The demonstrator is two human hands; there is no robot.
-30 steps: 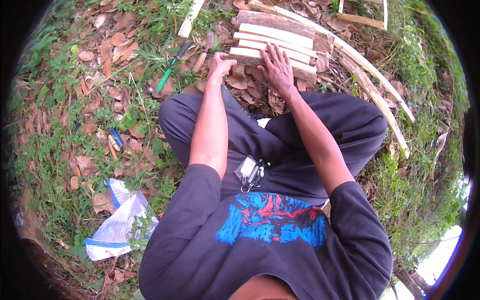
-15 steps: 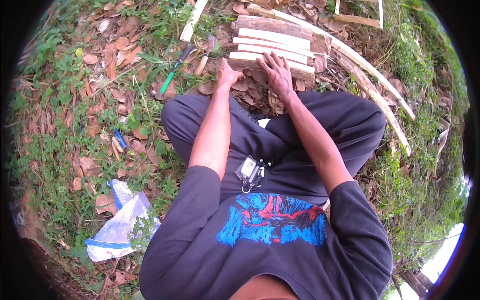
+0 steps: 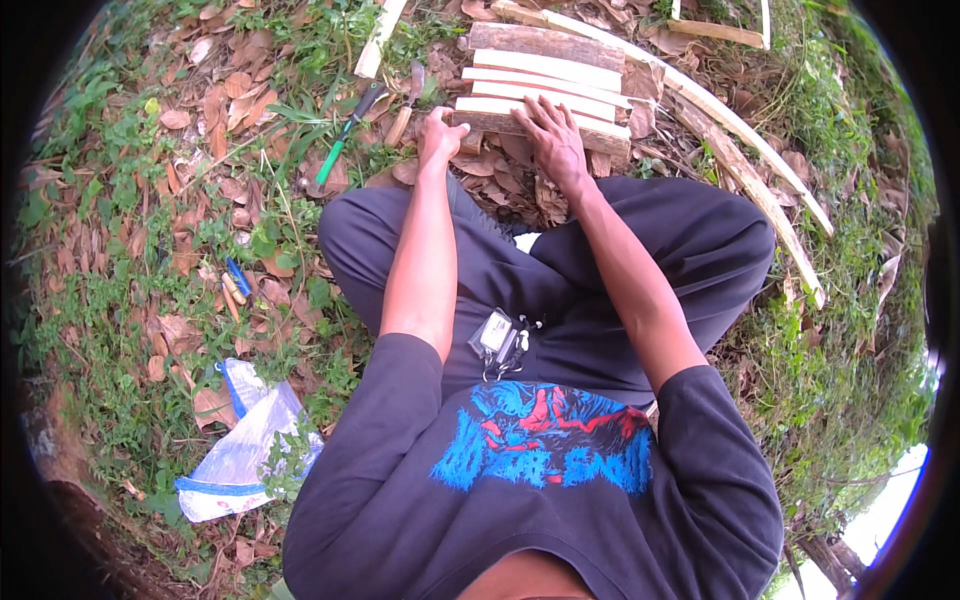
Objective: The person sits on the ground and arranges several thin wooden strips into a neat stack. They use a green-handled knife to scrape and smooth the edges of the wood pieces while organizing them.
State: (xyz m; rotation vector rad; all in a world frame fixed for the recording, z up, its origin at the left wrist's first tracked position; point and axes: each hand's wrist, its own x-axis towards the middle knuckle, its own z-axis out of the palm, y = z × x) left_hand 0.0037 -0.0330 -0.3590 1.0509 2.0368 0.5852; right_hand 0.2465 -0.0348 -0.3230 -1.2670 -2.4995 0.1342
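In front of my crossed legs lies a row of pale wooden slats (image 3: 545,70), side by side with thin gaps. A rough brown wood piece (image 3: 545,42) lies along the far side, and another brown edge (image 3: 605,145) shows at the near side. My right hand (image 3: 555,148) rests on the nearest slat (image 3: 590,123), its fingers spread. At that slat's left end is my left hand (image 3: 440,138), thumb stretched out from the fingers toward the wood; its other fingers are partly hidden.
Left of the slats lie a hammer (image 3: 340,145) with a green and black handle and a wooden-handled knife (image 3: 405,110). Long split strips (image 3: 740,130) curve along the right. A wooden frame (image 3: 715,33) lies far right, a plastic bag (image 3: 235,450) near left, small tools (image 3: 236,280) left.
My left hand has shifted slightly left and up toward the slat's left end. My right hand stays on the nearest slat, moving only a little.
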